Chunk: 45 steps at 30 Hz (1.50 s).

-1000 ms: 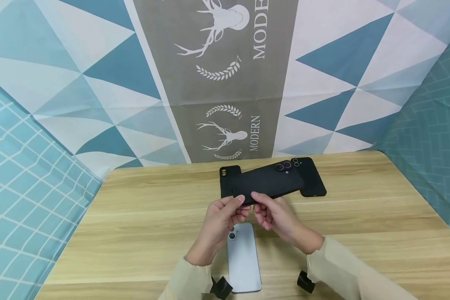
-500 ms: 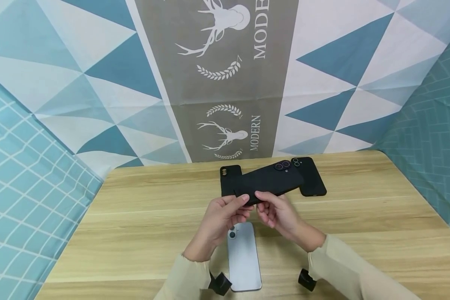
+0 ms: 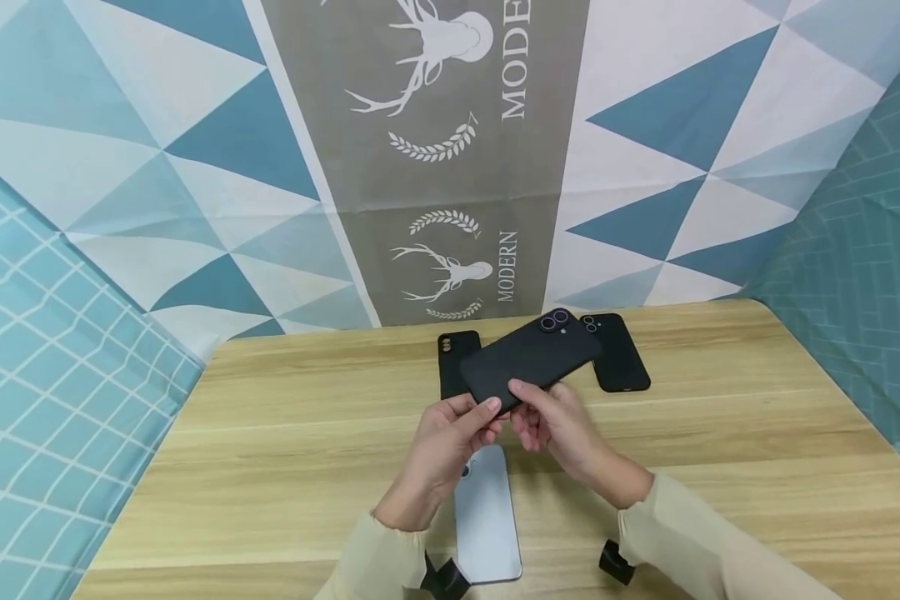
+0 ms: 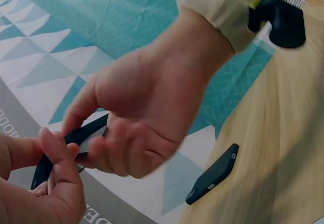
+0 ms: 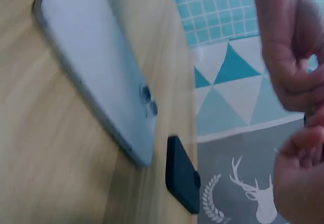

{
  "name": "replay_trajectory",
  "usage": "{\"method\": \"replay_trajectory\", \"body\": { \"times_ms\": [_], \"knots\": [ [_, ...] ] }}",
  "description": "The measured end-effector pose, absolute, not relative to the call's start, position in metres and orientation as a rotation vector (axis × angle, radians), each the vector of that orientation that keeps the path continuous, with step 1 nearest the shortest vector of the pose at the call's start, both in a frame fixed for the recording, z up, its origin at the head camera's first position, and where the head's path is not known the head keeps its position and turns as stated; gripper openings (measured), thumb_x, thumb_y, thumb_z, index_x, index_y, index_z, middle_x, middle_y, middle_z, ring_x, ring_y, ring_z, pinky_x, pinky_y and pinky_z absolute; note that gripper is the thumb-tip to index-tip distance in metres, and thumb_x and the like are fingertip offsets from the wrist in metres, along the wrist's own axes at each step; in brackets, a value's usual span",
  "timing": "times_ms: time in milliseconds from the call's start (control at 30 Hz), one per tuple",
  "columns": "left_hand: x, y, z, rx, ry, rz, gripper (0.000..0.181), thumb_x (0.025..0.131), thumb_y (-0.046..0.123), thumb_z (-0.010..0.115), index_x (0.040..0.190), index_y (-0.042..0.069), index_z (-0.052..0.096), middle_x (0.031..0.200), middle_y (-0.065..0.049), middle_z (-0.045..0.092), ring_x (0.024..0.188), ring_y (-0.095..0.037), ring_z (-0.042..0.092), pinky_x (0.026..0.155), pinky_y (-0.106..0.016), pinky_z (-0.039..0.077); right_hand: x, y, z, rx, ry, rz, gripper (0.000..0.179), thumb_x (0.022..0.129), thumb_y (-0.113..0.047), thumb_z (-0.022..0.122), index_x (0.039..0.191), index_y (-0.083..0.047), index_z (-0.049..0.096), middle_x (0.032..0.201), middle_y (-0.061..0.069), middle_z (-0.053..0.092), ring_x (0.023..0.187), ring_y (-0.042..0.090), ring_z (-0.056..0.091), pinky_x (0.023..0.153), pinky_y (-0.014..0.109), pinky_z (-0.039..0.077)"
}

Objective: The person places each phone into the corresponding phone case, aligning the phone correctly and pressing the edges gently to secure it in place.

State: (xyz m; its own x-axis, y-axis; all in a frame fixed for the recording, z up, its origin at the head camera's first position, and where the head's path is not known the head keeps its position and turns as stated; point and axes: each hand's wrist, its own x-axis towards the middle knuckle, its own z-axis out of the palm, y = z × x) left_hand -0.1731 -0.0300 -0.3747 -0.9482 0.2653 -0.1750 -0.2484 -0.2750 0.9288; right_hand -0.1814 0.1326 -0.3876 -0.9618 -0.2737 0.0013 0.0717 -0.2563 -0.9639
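Both hands hold a black phone [image 3: 528,360], seemingly in a matte case, above the middle of the table. It is tilted, camera end up and to the right. My left hand [image 3: 442,442] pinches its lower left corner, thumb on top. Along the near edge, my right hand [image 3: 562,425] grips it with the thumb on its back. In the left wrist view the right hand [image 4: 142,102] curls its fingers at the dark edge. Below the hands a white phone [image 3: 487,517] lies back up; its camera corner is partly covered by the left hand.
Behind the held phone, a black phone case [image 3: 453,358] with camera holes lies at the back left, partly overlapped. A second black phone [image 3: 624,354] lies at the back right. The wooden table [image 3: 285,467] meets a patterned cloth backdrop [image 3: 630,167].
The held phone has turned slightly, its camera end rising and shifting left, so more of the right-hand black phone shows. Both hands keep their hold; the white phone stays in place.
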Motion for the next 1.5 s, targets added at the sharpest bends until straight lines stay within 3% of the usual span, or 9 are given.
{"method": "replay_trajectory", "body": {
  "times_ms": [167, 333, 500, 600, 733, 1000, 1233, 1433, 1500],
  "knots": [
    [-0.172, -0.024, -0.381, -0.012, 1.678, 2.314, 0.007, 0.087, 0.006, 0.064, 0.086, 0.0, 0.062, 0.067, 0.002, 0.063, 0.061, -0.005, 0.057, 0.062, -0.014, 0.052, -0.181, 0.128, -0.383, 0.007, 1.837, -2.537, 0.013, 0.096, -0.015, 0.05, 0.102, -0.005, 0.044, 0.06, -0.006, 0.059, 0.053, 0.007, 0.053, 0.051, 0.018, 0.046],
    [-0.171, -0.022, -0.384, 0.032, 1.667, 2.245, 0.011, 0.085, 0.007, 0.066, 0.088, -0.001, 0.059, 0.066, 0.004, 0.064, 0.062, -0.006, 0.06, 0.062, -0.016, 0.053, -0.18, 0.127, -0.378, 0.112, 1.811, -2.597, 0.008, 0.097, -0.01, 0.047, 0.098, -0.002, 0.047, 0.064, -0.005, 0.059, 0.057, 0.007, 0.054, 0.058, 0.019, 0.05],
    [-0.174, -0.033, -0.386, 0.099, 1.718, 2.104, 0.027, 0.092, 0.022, 0.06, 0.094, -0.005, 0.058, 0.066, 0.003, 0.066, 0.063, -0.007, 0.064, 0.064, -0.019, 0.056, -0.179, 0.133, -0.377, 0.138, 1.759, -2.554, 0.008, 0.096, -0.009, 0.046, 0.095, -0.002, 0.048, 0.067, -0.005, 0.058, 0.056, 0.007, 0.054, 0.055, 0.019, 0.049],
    [-0.177, -0.042, -0.389, 0.11, 1.771, 2.076, 0.037, 0.095, 0.026, 0.054, 0.104, -0.01, 0.057, 0.072, 0.003, 0.067, 0.067, -0.008, 0.065, 0.068, -0.02, 0.057, -0.18, 0.138, -0.38, 0.144, 1.739, -2.508, 0.012, 0.097, -0.01, 0.045, 0.101, 0.001, 0.049, 0.072, -0.006, 0.063, 0.061, 0.005, 0.058, 0.055, 0.018, 0.049],
    [-0.181, -0.049, -0.391, 0.156, 1.782, 2.055, 0.037, 0.092, 0.014, 0.058, 0.117, -0.013, 0.054, 0.084, 0.001, 0.066, 0.072, -0.008, 0.066, 0.074, -0.021, 0.058, -0.183, 0.145, -0.385, 0.092, 1.717, -2.446, 0.021, 0.098, -0.012, 0.042, 0.11, 0.004, 0.048, 0.079, -0.006, 0.066, 0.071, 0.005, 0.064, 0.061, 0.019, 0.054],
    [-0.177, -0.045, -0.39, 0.122, 1.682, 2.095, 0.036, 0.087, -0.001, 0.062, 0.118, -0.016, 0.051, 0.084, 0.001, 0.066, 0.075, -0.008, 0.068, 0.076, -0.022, 0.058, -0.184, 0.149, -0.387, 0.045, 1.705, -2.397, 0.022, 0.099, -0.02, 0.046, 0.109, -0.001, 0.052, 0.086, -0.007, 0.065, 0.076, 0.005, 0.065, 0.067, 0.019, 0.057],
    [-0.177, -0.041, -0.392, 0.06, 1.719, 2.178, 0.035, 0.088, 0.002, 0.062, 0.116, -0.014, 0.05, 0.083, 0.0, 0.064, 0.074, -0.007, 0.067, 0.075, -0.02, 0.057, -0.179, 0.152, -0.385, 0.116, 1.852, -2.318, 0.042, 0.094, -0.01, 0.052, 0.128, 0.013, 0.041, 0.086, -0.008, 0.064, 0.068, 0.004, 0.061, 0.065, 0.017, 0.056],
    [-0.18, -0.04, -0.393, 0.095, 1.758, 2.108, 0.041, 0.089, 0.006, 0.062, 0.122, -0.012, 0.047, 0.088, -0.003, 0.065, 0.076, -0.008, 0.067, 0.078, -0.024, 0.058, -0.177, 0.157, -0.385, 0.079, 1.927, -2.25, 0.045, 0.096, -0.011, 0.05, 0.13, 0.014, 0.039, 0.099, -0.002, 0.065, 0.079, 0.003, 0.064, 0.071, 0.017, 0.056],
    [-0.183, -0.04, -0.393, 0.125, 1.796, 2.05, 0.042, 0.09, 0.011, 0.061, 0.123, -0.012, 0.047, 0.09, -0.009, 0.067, 0.076, -0.01, 0.068, 0.078, -0.026, 0.058, -0.178, 0.16, -0.384, 0.083, 1.925, -2.247, 0.046, 0.096, -0.012, 0.049, 0.133, 0.014, 0.037, 0.103, 0.0, 0.063, 0.081, 0.002, 0.063, 0.071, 0.016, 0.055]
  ]
}}
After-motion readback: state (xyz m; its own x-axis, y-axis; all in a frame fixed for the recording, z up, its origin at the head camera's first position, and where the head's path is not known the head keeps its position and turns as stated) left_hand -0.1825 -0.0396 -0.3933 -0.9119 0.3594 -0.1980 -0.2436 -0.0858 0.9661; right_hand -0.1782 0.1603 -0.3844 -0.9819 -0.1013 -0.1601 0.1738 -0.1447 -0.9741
